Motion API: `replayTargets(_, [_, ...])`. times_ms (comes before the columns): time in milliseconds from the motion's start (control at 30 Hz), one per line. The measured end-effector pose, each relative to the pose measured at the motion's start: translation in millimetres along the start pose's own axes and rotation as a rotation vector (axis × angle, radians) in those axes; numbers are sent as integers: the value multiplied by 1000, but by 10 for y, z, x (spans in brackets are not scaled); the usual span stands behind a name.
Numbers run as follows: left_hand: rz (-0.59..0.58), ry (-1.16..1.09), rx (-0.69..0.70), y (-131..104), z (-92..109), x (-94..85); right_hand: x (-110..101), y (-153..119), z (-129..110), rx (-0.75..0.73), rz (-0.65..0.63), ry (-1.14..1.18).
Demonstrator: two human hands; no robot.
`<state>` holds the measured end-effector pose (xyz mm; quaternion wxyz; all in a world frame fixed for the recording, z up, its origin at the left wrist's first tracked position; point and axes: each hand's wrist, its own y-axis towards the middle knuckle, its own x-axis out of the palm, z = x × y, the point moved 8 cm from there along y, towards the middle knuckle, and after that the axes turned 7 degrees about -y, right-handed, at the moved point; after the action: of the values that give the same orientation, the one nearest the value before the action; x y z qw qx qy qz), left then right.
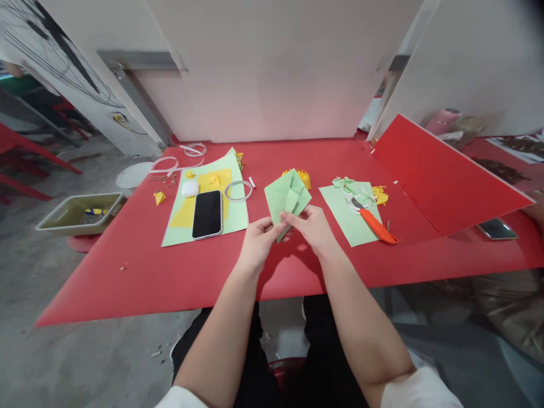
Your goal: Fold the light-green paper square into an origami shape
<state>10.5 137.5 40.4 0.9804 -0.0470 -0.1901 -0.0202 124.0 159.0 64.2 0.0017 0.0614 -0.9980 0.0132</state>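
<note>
A folded light green paper (285, 195) with crease lines is held up over the middle of the red table (170, 283). My left hand (260, 241) pinches its lower left edge, and my right hand (310, 225) grips its lower right part, with the thumbs close together. Behind the paper, partly hidden by it, sits a yellow folded piece (304, 178). To the right, an orange cutter (379, 228) lies across a green sheet (346, 218) with small green paper folds (361, 195) on it. Yellow folded pieces (380, 195) rest beside that sheet.
At left, a phone (207, 214), a white case (190, 188) and a tape roll (238, 191) lie on and beside green and yellow sheets (181, 218). A red board (442, 175) leans at right, near another phone (497, 228). A tray (80, 212) stands beyond the left edge.
</note>
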Motion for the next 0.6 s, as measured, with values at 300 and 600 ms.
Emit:
replayTargets(300, [-7, 228, -26, -57, 37, -13, -163, 38, 14, -27, 134, 105])
replayTargets(600, [45, 237, 19, -29, 20, -13, -221, 64, -12, -69, 142, 45])
